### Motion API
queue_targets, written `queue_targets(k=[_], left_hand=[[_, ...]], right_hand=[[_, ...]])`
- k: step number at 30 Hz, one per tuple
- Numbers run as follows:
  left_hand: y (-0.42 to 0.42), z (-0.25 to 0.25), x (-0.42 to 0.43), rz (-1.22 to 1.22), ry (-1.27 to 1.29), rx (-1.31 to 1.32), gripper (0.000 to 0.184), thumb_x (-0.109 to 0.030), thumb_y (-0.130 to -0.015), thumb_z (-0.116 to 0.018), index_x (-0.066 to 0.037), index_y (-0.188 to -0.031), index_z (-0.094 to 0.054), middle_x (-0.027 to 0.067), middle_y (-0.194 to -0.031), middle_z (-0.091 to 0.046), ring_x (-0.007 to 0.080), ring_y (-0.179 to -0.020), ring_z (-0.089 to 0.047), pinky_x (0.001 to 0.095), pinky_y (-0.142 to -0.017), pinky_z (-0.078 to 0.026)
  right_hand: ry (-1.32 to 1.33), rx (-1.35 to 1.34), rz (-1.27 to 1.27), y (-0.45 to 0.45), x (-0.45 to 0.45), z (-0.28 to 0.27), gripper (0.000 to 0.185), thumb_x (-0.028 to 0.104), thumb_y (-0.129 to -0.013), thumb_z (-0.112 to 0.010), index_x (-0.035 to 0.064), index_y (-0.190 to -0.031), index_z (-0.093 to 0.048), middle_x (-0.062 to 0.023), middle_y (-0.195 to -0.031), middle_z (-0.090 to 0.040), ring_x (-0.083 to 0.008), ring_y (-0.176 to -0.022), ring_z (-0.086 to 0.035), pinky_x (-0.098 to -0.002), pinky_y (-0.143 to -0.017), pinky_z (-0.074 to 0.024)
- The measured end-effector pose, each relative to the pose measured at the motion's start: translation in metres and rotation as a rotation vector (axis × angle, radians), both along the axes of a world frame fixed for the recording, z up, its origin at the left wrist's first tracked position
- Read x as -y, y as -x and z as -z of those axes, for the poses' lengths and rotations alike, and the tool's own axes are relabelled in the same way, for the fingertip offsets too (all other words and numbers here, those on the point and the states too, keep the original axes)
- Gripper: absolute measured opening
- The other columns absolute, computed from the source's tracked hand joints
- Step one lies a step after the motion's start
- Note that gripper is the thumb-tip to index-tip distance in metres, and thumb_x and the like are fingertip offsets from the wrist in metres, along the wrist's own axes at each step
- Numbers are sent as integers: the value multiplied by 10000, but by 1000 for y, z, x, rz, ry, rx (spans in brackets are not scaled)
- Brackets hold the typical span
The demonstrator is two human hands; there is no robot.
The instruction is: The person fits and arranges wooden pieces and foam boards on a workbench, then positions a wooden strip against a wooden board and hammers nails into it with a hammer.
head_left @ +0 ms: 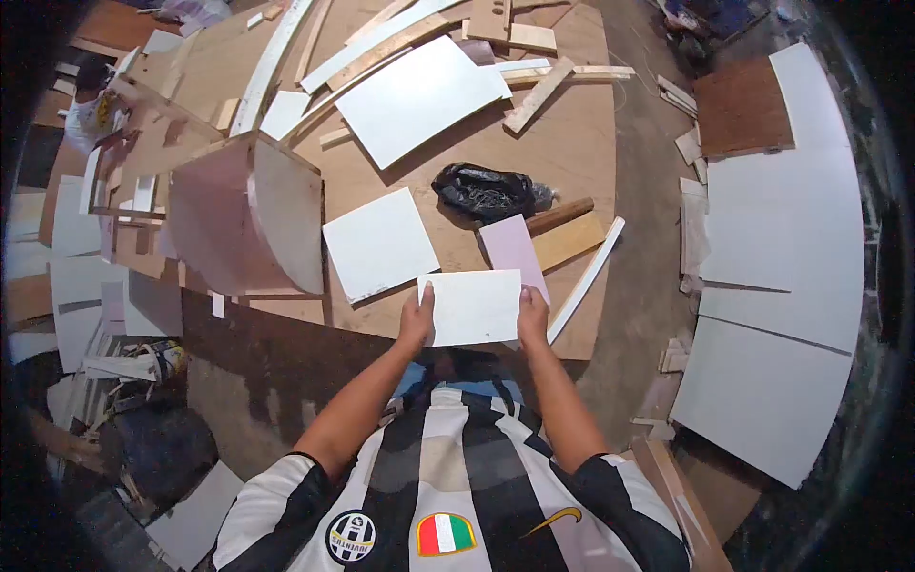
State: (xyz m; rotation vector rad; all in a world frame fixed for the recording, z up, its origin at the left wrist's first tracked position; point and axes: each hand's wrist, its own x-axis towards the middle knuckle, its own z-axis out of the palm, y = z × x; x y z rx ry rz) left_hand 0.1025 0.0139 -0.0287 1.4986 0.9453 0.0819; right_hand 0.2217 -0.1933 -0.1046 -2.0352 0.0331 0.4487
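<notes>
A small white rectangular panel (474, 307) is held level in front of my body, over the near edge of the wooden table (381, 326). My left hand (416, 316) grips its left end, thumb on top. At its right end, my right hand (534, 315) is closed on it in the same way. Just beyond lie a square white board (379, 244) on the left and a pinkish strip (515, 250) on the right, partly covered by the panel. Behind the strip sits an open black plastic bag (486, 194) with small metal pieces inside.
A large white board (416, 100) and wood strips lie farther back. A curved box-like piece (250, 217) stands at the left. Tall white panels (782, 229) are at the right. Another person (93, 105) is at the far left. A bucket (170, 360) stands lower left.
</notes>
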Motion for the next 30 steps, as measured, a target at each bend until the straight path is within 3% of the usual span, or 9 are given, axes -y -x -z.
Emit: queue_targets(k=[4,7,10,12,14,15,24,29,30], left_hand=[[16,24,-6,-39,-25,-23,626,-492,-1063,-349,63,-1160,-621,151,-985,-688,212,-942,-636,336,-865,-489],[29,35,-8,-84,-36,27,656,-509,-1061,-329,66,-1157,-628,161,-1025,-696,228,-977,-647,346,-886,-484],[36,39,-3,-250,6,-96,705,-544,-1053,-294,64,-1168,-632,200,-1087,-695,299,-1029,-655,380,-925,-474],[46,57,-4,-231,-52,-169,736,-571,-1042,-273,56,-1184,-630,238,-1123,-682,375,-1064,-643,413,-959,-459],[50,19,2,-215,-95,-250,731,-572,-1038,-285,59,-1172,-629,265,-1107,-675,411,-1070,-631,453,-954,-454],[56,14,3,-143,-161,-226,724,-566,-1038,-292,64,-1164,-627,270,-1097,-674,408,-1071,-632,459,-943,-456],[100,15,-9,-34,-199,-3,716,-562,-1033,-343,71,-984,-675,238,-900,-696,336,-873,-669,431,-816,-490],[94,23,-2,-63,-177,239,629,-509,-1042,-395,63,-1056,-655,213,-955,-696,290,-865,-664,404,-788,-494],[90,16,-2,-54,-160,89,596,-497,-1030,-439,58,-1070,-652,212,-966,-699,292,-879,-670,402,-797,-499]], right_hand=[[-74,-37,-88,0,-4,-29,289,176,-1036,-472,-22,-1173,-632,-134,-1042,-694,-178,-971,-628,-331,-888,-486],[-159,-146,-101,12,-10,-46,357,186,-1019,-500,-3,-1318,-548,-167,-1140,-674,-260,-1036,-638,-352,-917,-486],[194,224,-259,40,-25,-96,558,310,-995,-536,52,-1469,-397,-243,-1417,-499,-379,-1299,-493,-469,-1082,-380],[730,590,-854,60,-40,-114,738,444,-959,-552,185,-1572,-231,-152,-1599,-286,-365,-1466,-275,-535,-1169,-236],[535,445,-1104,83,-50,-103,729,532,-950,-507,266,-1574,-240,-95,-1652,-156,-315,-1525,-110,-586,-1194,-97],[443,511,-1153,92,-53,-109,712,534,-946,-511,293,-1567,-259,-100,-1646,-180,-328,-1520,-133,-594,-1190,-106],[755,460,-871,66,-16,-109,668,555,-985,-410,295,-1574,-231,-119,-1644,-174,-321,-1517,-145,-586,-1189,-120],[823,224,-445,37,49,-86,608,495,-955,-525,170,-1462,-441,-205,-1455,-473,-378,-1390,-376,-567,-1100,-298],[821,232,-438,31,63,-88,608,495,-955,-525,170,-1462,-441,-205,-1455,-473,-378,-1390,-376,-567,-1100,-298]])
